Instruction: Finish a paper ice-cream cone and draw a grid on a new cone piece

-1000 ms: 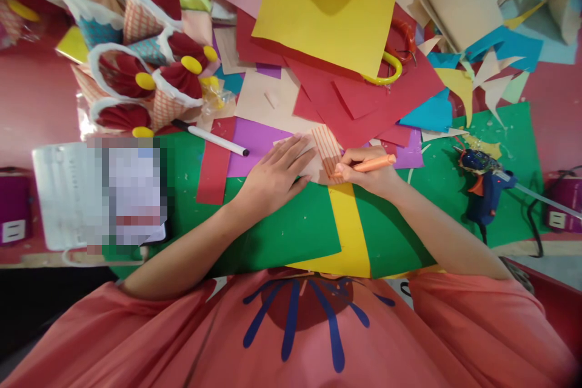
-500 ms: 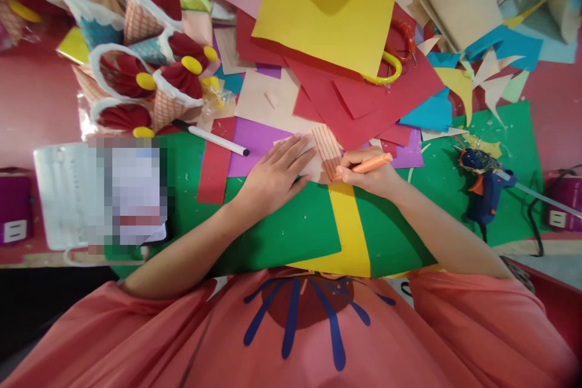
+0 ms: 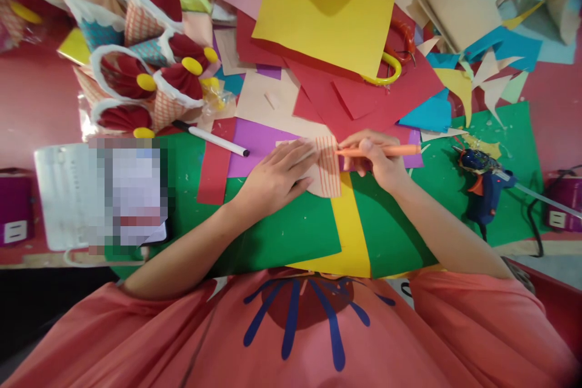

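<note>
A pale paper piece (image 3: 328,173) with several orange stripes lies at the middle of the table, over purple paper, a green sheet and a yellow strip. My left hand (image 3: 279,174) rests flat on its left part, fingers stretched out and covering some of it. In my right hand (image 3: 379,163) is an orange marker (image 3: 395,150), closed between thumb and fingers. The marker lies nearly level, its tip at the striped piece's upper right edge. I cannot tell whether the tip touches the paper.
Left of my hands lie a black-capped white marker (image 3: 218,140) and a phone (image 3: 136,194), partly blurred. Several fabric cones (image 3: 170,103) crowd the upper left. A blue glue gun (image 3: 486,194) is on the right. Yellow-handled scissors (image 3: 391,70) sit partly under yellow paper (image 3: 327,12).
My right hand has moved up from the striped piece's lower edge, and the marker has tipped nearly level. The striped piece has turned and shifted slightly toward me. My left hand stays on it.
</note>
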The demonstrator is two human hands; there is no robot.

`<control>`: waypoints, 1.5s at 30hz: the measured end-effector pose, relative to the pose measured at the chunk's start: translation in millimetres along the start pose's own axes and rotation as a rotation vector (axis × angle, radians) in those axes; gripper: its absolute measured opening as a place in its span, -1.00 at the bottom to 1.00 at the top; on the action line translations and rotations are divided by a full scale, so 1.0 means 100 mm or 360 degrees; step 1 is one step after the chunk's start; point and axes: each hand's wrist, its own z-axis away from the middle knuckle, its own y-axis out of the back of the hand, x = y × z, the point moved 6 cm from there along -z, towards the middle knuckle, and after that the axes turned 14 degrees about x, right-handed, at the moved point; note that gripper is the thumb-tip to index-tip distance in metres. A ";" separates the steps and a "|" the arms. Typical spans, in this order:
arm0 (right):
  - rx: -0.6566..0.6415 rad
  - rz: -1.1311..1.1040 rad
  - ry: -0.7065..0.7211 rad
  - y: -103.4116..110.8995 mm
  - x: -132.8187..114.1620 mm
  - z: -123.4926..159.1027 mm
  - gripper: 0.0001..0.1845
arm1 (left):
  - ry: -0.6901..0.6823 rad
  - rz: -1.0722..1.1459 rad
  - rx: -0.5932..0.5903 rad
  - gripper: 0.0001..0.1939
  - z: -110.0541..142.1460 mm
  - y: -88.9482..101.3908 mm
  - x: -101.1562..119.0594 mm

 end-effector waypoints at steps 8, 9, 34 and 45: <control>0.0091 0.0018 0.0025 0.03 -0.01 0.01 -0.61 | -0.0401 0.0130 -0.0096 -0.61 0.04 -0.03 0.19; 0.0105 0.0013 0.0026 0.03 -0.01 0.01 -0.61 | -0.0360 0.0098 -0.0078 -0.59 0.04 -0.03 0.18; 0.0181 0.0038 0.0093 0.05 0.04 -0.01 -0.44 | -0.0266 -0.0121 0.0133 -0.70 -0.07 0.22 0.21; -0.0397 0.1026 0.1168 -0.28 -0.12 0.18 -0.83 | -0.0078 -0.0211 0.0026 -0.73 -0.07 0.22 -0.02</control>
